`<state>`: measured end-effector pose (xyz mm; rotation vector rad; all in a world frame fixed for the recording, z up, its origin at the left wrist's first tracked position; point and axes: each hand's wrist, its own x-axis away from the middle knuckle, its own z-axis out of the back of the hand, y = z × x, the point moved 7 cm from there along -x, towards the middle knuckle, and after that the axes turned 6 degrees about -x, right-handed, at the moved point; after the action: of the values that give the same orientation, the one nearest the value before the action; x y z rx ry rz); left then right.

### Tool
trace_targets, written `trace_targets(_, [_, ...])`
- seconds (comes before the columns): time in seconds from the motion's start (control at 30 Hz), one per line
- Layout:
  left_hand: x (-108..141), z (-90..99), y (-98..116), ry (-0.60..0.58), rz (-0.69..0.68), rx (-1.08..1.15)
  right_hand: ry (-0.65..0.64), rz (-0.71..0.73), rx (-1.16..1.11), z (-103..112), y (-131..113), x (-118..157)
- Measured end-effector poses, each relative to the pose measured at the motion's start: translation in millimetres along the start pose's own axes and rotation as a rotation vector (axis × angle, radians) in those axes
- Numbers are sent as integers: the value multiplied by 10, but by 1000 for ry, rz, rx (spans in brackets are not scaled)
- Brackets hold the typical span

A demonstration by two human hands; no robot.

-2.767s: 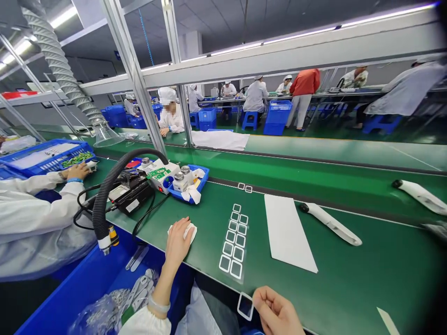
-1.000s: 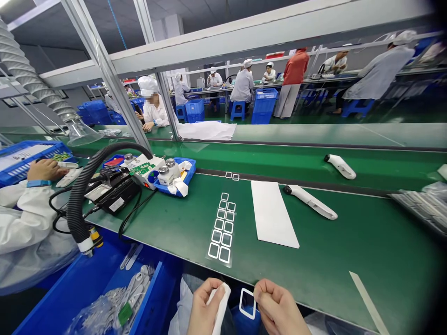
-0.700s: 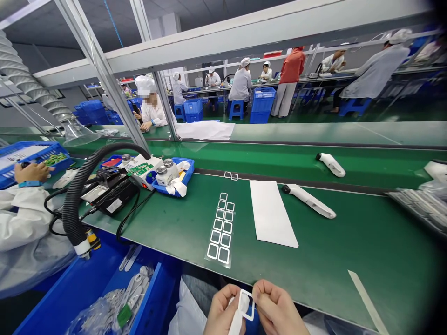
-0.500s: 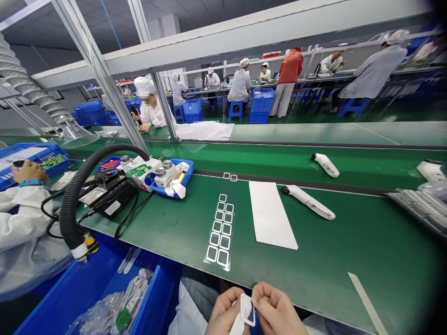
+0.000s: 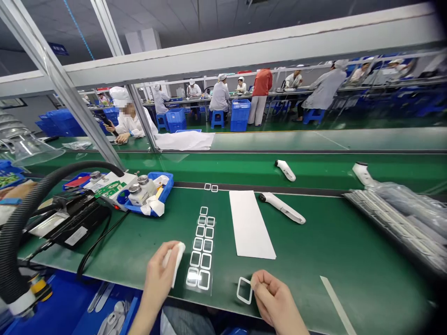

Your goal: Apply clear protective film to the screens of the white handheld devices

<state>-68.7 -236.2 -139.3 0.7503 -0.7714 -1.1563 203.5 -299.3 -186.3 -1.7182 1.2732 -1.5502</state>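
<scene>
My left hand [image 5: 161, 267] is closed on a folded white wipe [image 5: 178, 263], above the bench left of the frame rows. Pinched at its upper right corner by my right hand [image 5: 270, 293] is a thin white square frame [image 5: 238, 294], held tilted near the bench's front edge. Between my hands, several matching white frames [image 5: 197, 244] lie in two columns on a clear sheet [image 5: 212, 265]. A white paper sheet [image 5: 248, 228] lies beyond my right hand. Behind it rests a white handheld device [image 5: 284, 209] with a black tip.
A blue tray [image 5: 169, 190] with metal-capped bottles stands at the left, near a black hose [image 5: 16, 223]. Another white device [image 5: 285, 170] lies on the green belt. Bagged parts [image 5: 401, 218] are stacked at the right. A co-worker [image 5: 131, 118] sits across the line.
My hands have parted: the left moved left and up with the wipe, while the right keeps the frame, now over the bench. The view has turned to the right.
</scene>
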Motion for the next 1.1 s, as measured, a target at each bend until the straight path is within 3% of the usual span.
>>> trace_targets(0.1, [-310, 50, 149, 95, -179, -213, 66, 193, 110, 242, -276, -204])
trace_targets(0.2, [-379, -179, 312, 98, -240, -155, 230, 360, 149, 682, -673, -410])
trace_targets(0.27, [-329, -549, 539, -63, -310, -95, 355, 461, 122, 1011, -946, -511])
trace_targets(0.33, [-220, -1038, 851, -304, -413, -100, 463, 551, 72, 1303, -1174, -583])
trace_targets(0.47, [-22, -2002, 1468, -661, -635, -249, 568, 660, 37, 1669, -1468, -739])
trace_targets(0.6, [-33, -2764, 1886, -731, -810, -438, 617, 716, 132, 1862, -1727, -1049])
trace_targets(0.7, [-110, -3166, 2033, -718, -829, -526, 637, 734, 231, 1940, -1974, -1422])
trace_targets(0.77, [-154, -3325, 2068, -705, -802, -563, 632, 733, 341, 1916, -2153, -1717])
trace_targets(0.87, [-213, -3396, 2045, -660, -729, -622, 593, 701, 547, 1746, -2364, -2181])
trace_targets(1.0, [-298, -3300, 1917, -606, -618, -683, 535, 615, 841, 1393, -2476, -2712])
trace_targets(1.1, [-338, -3150, 1826, -598, -546, -620, 485, 545, 1008, 1177, -2475, -2964])
